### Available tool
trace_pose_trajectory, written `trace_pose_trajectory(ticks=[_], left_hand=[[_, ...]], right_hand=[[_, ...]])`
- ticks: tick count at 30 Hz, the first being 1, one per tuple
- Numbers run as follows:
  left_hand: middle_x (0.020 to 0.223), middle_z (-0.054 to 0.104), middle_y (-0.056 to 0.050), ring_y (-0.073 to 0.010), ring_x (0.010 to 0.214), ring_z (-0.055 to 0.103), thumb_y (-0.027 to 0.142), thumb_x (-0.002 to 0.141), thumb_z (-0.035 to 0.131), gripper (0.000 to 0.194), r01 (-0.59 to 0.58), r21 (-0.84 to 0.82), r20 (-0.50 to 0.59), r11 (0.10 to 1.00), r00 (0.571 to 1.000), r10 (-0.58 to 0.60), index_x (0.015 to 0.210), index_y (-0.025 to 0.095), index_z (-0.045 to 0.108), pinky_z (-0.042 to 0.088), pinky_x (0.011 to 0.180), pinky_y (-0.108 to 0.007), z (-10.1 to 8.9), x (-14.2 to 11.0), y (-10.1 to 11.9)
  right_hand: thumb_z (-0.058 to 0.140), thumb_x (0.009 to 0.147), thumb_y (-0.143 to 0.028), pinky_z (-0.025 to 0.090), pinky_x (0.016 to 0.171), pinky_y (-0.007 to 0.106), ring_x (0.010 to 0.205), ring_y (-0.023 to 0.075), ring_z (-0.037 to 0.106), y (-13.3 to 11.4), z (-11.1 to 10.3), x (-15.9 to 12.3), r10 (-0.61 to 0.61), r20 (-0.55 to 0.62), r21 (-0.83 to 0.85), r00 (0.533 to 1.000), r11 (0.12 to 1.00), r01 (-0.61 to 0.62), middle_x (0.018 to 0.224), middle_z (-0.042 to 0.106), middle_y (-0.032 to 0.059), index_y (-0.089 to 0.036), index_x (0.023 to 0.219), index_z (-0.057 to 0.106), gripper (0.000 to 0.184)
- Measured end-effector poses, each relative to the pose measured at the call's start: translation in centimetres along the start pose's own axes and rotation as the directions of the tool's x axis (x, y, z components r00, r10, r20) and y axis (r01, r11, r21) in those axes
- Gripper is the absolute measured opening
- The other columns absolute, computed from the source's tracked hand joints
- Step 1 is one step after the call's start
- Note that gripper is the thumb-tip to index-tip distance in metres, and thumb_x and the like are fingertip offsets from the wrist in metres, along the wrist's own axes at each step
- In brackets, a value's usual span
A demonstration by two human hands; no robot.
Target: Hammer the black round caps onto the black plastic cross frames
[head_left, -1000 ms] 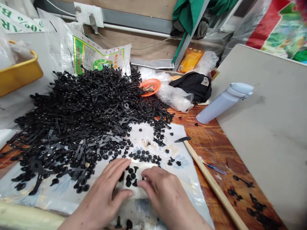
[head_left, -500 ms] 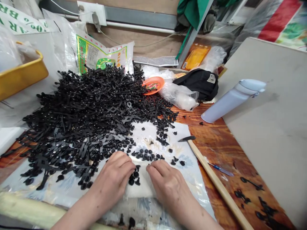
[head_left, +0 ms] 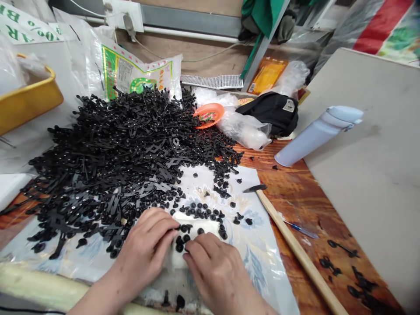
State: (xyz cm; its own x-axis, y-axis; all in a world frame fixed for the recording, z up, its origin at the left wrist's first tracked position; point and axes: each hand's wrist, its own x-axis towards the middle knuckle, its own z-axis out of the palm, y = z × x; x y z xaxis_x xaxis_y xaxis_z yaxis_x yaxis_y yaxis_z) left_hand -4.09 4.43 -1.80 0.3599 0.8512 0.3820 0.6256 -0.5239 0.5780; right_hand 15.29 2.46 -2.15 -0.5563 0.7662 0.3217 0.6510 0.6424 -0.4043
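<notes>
A big heap of black plastic strips and studs [head_left: 121, 148] covers the left half of a clear plastic sheet [head_left: 259, 258]. Small black round studs [head_left: 200, 212] lie scattered at its near edge. My left hand [head_left: 144, 249] rests on a small white block [head_left: 193, 225], fingers curled toward a few studs [head_left: 181, 242] lying on it. My right hand [head_left: 218, 273] lies beside it, fingertips pressed together at the same studs. Whether either hand pinches a stud is hidden by the fingers.
A pale blue flask [head_left: 316, 133] lies on its side at the right, next to a grey board [head_left: 370, 162]. A wooden stick [head_left: 298, 251], a blue pen [head_left: 300, 229], an orange dish [head_left: 209, 114], a black pouch [head_left: 272, 113] and a yellow tub [head_left: 29, 100] surround the heap.
My right hand has drawn back toward me and left, closing in on the studs on the white block. My left hand stayed almost in place. The view shifted slightly.
</notes>
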Motion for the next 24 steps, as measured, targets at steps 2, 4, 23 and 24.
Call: trace_pose_trajectory(ticks=[2, 4, 23, 24], left_hand=[[0.09, 0.062, -0.006, -0.0207, 0.092, 0.053, 0.002, 0.087, 0.05, 0.02, -0.012, 0.003, 0.025, 1.0, 1.0, 0.012, 0.096, 0.017, 0.058, 0.044, 0.083, -0.039, -0.2, -0.6, 0.5], [0.09, 0.063, -0.007, -0.0215, 0.091, 0.052, -0.001, 0.087, 0.047, 0.023, -0.042, 0.032, 0.048, 0.999, 0.998, 0.041, 0.097, 0.016, 0.058, 0.044, 0.082, -0.039, -0.1, -1.0, 1.0], [0.08, 0.058, -0.003, -0.0195, 0.08, 0.051, 0.009, 0.089, 0.048, 0.016, 0.151, 0.022, 0.051, 0.988, 0.987, -0.152, 0.083, 0.019, 0.059, 0.043, 0.071, -0.037, 1.1, -0.2, 0.5], [0.081, 0.058, -0.003, -0.0196, 0.08, 0.051, 0.009, 0.09, 0.047, 0.016, 0.147, 0.031, 0.027, 0.989, 0.989, -0.148, 0.085, 0.019, 0.059, 0.042, 0.072, -0.037, 1.0, -0.3, 0.7]], right_hand=[[0.046, 0.087, -0.005, 0.04, 0.053, 0.03, 0.066, 0.0204, 0.053, -0.1, 0.4, 0.0, -0.025, 0.016, -0.053, 1.0, 0.998, 0.026, 0.076, 0.058, 0.0065, -0.015, 0.086, 0.059, 0.017], [0.044, 0.086, -0.002, 0.041, 0.054, 0.029, 0.065, 0.0195, 0.052, 0.1, 0.4, -0.1, -0.055, -0.012, -0.064, 0.998, 0.997, 0.054, 0.076, 0.058, 0.0063, -0.014, 0.087, 0.059, 0.02], [0.05, 0.089, -0.01, 0.041, 0.062, 0.03, 0.071, 0.0193, 0.051, 0.1, -0.7, 1.5, 0.043, -0.039, 0.009, 0.998, 0.999, -0.042, 0.077, 0.056, 0.0048, -0.017, 0.084, 0.063, 0.016], [0.051, 0.088, -0.009, 0.04, 0.062, 0.031, 0.071, 0.0197, 0.051, 0.1, -0.5, 1.8, 0.052, -0.011, -0.018, 0.999, 0.998, -0.052, 0.076, 0.055, 0.0046, -0.017, 0.079, 0.063, 0.016]])
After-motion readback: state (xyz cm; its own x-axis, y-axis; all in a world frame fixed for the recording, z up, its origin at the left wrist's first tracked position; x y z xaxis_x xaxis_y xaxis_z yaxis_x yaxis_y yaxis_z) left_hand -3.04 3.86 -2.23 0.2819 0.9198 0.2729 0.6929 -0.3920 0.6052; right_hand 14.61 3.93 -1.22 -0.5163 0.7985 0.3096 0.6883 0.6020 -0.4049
